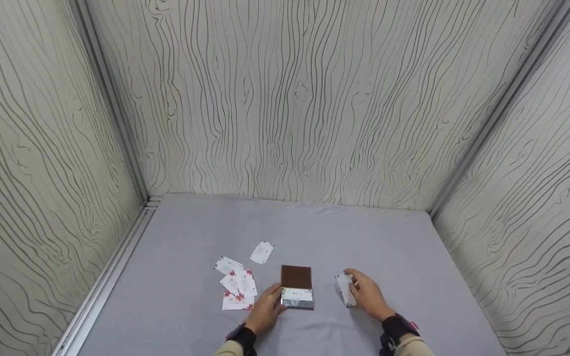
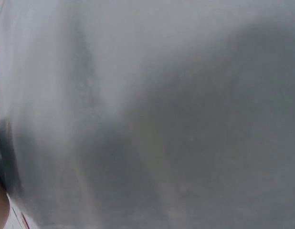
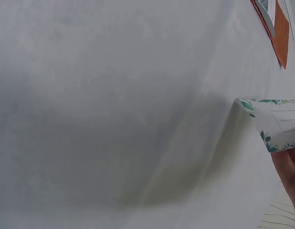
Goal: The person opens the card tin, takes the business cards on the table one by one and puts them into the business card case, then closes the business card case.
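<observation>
An unfolded card case [image 1: 296,277] lies on the cloth, its upper half brown and its lower half silvery. A white card [image 1: 297,294] with a leafy border sits in the lower half. My left hand [image 1: 264,310] holds the case by its left side, fingers at the edge and thumb near the lower corner. To the right of the case, my right hand [image 1: 368,294] grips a white card [image 1: 344,290] by its right side. Green leaves edge this card [image 3: 276,125] in the right wrist view, where it tilts above the cloth and casts a shadow.
Left of the case lie several overlapping cards [image 1: 245,283], some with red flowers. A single white card [image 1: 262,252] lies farther back. Grey cloth [image 1: 384,237] covers the table, and patterned panels [image 1: 275,109] rise at the back and both sides.
</observation>
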`<state>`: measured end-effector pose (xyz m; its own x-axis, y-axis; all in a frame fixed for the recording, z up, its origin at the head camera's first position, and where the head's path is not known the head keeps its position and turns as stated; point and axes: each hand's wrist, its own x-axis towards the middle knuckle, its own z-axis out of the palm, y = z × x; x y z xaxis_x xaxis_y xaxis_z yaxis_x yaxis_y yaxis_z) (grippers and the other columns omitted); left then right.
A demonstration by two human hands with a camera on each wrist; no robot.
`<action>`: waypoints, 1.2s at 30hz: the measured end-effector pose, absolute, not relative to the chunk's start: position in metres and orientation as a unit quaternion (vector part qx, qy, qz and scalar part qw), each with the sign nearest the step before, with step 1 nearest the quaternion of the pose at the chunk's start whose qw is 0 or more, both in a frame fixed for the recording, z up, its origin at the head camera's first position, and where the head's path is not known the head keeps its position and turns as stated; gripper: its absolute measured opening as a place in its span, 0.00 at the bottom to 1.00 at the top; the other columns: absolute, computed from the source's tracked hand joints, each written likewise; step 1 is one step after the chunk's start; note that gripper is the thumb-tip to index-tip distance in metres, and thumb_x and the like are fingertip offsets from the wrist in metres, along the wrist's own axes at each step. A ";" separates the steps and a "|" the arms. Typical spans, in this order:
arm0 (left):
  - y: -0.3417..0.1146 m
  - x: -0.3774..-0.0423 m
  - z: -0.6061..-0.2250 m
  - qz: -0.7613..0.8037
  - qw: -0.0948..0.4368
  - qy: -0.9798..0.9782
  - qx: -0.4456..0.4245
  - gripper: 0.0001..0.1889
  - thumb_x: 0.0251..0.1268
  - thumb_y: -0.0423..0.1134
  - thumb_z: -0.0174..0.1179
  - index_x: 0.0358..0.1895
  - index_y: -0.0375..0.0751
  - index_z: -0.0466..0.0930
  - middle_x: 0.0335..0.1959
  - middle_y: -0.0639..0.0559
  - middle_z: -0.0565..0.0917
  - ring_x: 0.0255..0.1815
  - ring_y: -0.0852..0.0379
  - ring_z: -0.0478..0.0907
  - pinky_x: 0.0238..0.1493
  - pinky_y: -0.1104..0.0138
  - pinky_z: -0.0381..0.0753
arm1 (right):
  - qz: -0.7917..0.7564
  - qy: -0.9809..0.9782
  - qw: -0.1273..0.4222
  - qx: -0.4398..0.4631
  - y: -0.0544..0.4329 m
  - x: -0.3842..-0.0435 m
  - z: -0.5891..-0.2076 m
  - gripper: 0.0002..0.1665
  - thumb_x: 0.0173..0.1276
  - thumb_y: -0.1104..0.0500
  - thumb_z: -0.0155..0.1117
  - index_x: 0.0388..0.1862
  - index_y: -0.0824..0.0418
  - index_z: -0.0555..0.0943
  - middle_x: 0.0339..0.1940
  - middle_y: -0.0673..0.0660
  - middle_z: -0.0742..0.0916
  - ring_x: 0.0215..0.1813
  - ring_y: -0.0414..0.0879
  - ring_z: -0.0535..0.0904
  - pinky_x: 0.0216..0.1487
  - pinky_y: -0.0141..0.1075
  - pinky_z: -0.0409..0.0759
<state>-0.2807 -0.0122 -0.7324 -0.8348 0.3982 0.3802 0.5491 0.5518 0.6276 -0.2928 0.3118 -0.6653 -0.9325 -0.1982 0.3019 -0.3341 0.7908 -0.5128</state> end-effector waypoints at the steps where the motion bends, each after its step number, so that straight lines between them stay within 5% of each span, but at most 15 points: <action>1: -0.012 -0.281 -0.732 -0.389 0.100 -0.874 -0.273 0.26 0.61 0.30 0.66 0.60 0.18 0.72 0.62 0.28 0.74 0.63 0.31 0.71 0.64 0.46 0.70 | 0.292 -0.939 0.117 0.142 0.310 -0.293 -0.665 0.22 0.64 0.72 0.64 0.56 0.61 0.80 0.33 0.50 0.82 0.31 0.37 0.74 0.30 0.31 0.74; 14: -0.013 -0.282 -0.735 -0.382 0.130 -0.868 -0.289 0.24 0.60 0.31 0.66 0.56 0.17 0.74 0.59 0.27 0.75 0.61 0.31 0.72 0.62 0.46 0.72 | 0.308 -0.920 0.161 0.180 0.289 -0.293 -0.663 0.18 0.63 0.74 0.64 0.52 0.64 0.80 0.28 0.50 0.81 0.28 0.38 0.75 0.27 0.31 0.73; 25: -0.014 -0.281 -0.732 -0.390 0.130 -0.863 -0.294 0.25 0.62 0.31 0.66 0.57 0.16 0.73 0.59 0.26 0.74 0.60 0.29 0.72 0.62 0.45 0.72 | 0.329 -0.905 0.201 0.179 0.273 -0.296 -0.665 0.12 0.67 0.72 0.62 0.49 0.65 0.80 0.34 0.54 0.83 0.33 0.42 0.79 0.33 0.35 0.80; 36: -0.014 -0.279 -0.730 -0.379 0.142 -0.865 -0.295 0.25 0.59 0.30 0.66 0.57 0.17 0.74 0.59 0.27 0.75 0.60 0.30 0.73 0.61 0.47 0.73 | 0.339 -0.894 0.215 0.201 0.260 -0.298 -0.665 0.20 0.59 0.77 0.65 0.52 0.70 0.79 0.30 0.54 0.83 0.30 0.42 0.80 0.29 0.34 0.81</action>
<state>-0.2788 -0.0137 -0.7303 -0.7851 0.4039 0.4695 0.6190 0.5382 0.5720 -0.2975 0.2604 -0.6647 -0.8269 -0.2137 0.5202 -0.5051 0.6889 -0.5199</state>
